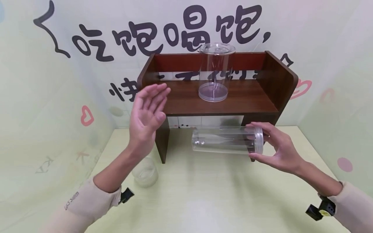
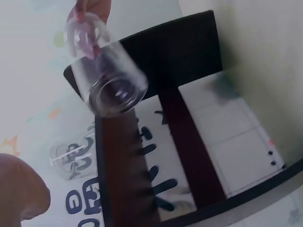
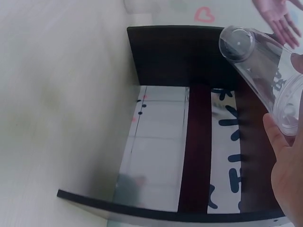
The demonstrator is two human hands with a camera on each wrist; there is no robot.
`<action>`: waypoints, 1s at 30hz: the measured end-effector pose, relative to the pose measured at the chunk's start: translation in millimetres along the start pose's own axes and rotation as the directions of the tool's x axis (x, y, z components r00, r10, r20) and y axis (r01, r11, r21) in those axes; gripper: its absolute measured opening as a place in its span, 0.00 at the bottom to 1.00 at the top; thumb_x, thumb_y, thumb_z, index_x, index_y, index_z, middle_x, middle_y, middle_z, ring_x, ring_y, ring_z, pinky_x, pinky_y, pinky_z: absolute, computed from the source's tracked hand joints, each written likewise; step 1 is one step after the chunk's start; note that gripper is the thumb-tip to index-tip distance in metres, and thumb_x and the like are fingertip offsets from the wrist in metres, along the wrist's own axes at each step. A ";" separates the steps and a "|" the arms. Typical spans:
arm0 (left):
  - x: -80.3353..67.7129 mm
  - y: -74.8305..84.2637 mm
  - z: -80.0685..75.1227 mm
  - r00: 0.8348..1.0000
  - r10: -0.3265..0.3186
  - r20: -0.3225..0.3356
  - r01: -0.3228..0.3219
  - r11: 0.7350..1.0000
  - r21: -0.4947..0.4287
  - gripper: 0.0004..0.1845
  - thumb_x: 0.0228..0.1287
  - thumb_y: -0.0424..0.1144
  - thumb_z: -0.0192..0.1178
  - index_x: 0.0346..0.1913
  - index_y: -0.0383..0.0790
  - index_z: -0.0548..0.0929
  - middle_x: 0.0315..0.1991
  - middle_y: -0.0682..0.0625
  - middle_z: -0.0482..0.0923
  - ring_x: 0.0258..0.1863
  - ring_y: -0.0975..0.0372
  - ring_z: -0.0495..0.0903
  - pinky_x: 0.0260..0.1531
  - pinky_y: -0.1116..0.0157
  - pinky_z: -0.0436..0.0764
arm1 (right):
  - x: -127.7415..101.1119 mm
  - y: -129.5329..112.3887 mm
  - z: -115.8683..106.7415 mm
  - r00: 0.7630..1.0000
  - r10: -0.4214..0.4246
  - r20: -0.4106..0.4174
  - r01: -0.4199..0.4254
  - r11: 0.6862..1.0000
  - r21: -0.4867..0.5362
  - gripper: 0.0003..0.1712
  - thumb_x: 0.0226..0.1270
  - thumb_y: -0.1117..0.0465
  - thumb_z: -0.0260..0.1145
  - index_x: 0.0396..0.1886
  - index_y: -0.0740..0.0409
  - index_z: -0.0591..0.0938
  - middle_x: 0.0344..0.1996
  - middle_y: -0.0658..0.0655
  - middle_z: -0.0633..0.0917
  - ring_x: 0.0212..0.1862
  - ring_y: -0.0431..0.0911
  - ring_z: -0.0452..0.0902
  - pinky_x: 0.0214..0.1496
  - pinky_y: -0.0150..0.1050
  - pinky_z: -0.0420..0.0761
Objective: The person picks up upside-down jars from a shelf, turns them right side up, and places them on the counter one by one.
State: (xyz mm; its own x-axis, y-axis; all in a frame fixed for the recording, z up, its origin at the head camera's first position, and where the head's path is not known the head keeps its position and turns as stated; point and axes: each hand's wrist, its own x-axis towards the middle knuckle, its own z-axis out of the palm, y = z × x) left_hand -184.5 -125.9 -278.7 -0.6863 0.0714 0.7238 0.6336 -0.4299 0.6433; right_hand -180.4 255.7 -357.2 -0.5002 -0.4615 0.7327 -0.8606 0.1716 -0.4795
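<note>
My right hand (image 1: 279, 147) grips a clear plastic jar (image 1: 222, 140) around its lidded end. The jar lies on its side in the air, in front of the shelf's lower opening, its base pointing left. In the right wrist view, the fingers and thumb of that hand (image 3: 289, 170) wrap the jar's ridged lid end (image 3: 286, 111). Raised at the shelf's left side, my left hand (image 1: 147, 121) holds nothing, palm turned inward and fingers extended. Only part of this hand (image 2: 21, 189) shows in the left wrist view, with the gripped jar (image 2: 111, 71) blurred above.
A brown wooden shelf (image 1: 180, 100) stands on the pale table (image 1: 198, 197). On its upper board is a tall clear jar (image 1: 215, 72), upright. Another clear jar (image 1: 145, 174) stands on the table at left, partly behind my left forearm. Printed cloth walls surround the table.
</note>
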 end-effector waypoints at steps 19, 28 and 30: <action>76.1 55.4 -15.7 0.968 -0.154 0.200 -0.094 0.517 0.851 0.39 0.72 0.52 0.63 0.80 0.40 0.65 0.77 0.49 0.67 0.79 0.64 0.62 0.80 0.61 0.60 | -3.1 -4.0 -28.9 0.989 0.080 0.128 -0.045 0.967 -0.252 0.55 0.44 0.57 0.91 0.73 0.66 0.76 0.61 0.61 0.84 0.55 0.35 0.81 0.56 0.24 0.82; 93.7 53.2 -30.0 0.924 -0.358 0.136 -0.095 0.131 0.987 0.48 0.75 0.67 0.53 0.86 0.43 0.53 0.86 0.47 0.52 0.84 0.53 0.52 0.80 0.43 0.60 | 1.3 -4.7 -46.6 0.959 0.141 0.246 -0.031 0.914 -0.404 0.58 0.35 0.65 0.92 0.73 0.56 0.77 0.58 0.49 0.85 0.51 0.34 0.80 0.51 0.23 0.84; 98.9 52.0 -32.5 0.913 -0.388 0.127 -0.106 0.073 0.992 0.49 0.75 0.68 0.52 0.86 0.43 0.52 0.86 0.46 0.50 0.85 0.51 0.51 0.80 0.41 0.59 | 1.4 -4.6 -50.7 0.951 0.152 0.269 -0.022 0.903 -0.430 0.57 0.36 0.63 0.92 0.73 0.55 0.77 0.57 0.47 0.85 0.50 0.35 0.80 0.50 0.23 0.83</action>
State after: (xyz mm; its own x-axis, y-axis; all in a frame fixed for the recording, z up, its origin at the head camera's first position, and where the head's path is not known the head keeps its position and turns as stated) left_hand -231.1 -170.5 -181.8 -0.8272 0.3459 0.4428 0.4734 0.8535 0.2177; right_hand -181.9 298.4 -329.4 -0.5805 -0.6471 0.4943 -0.8068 0.5391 -0.2418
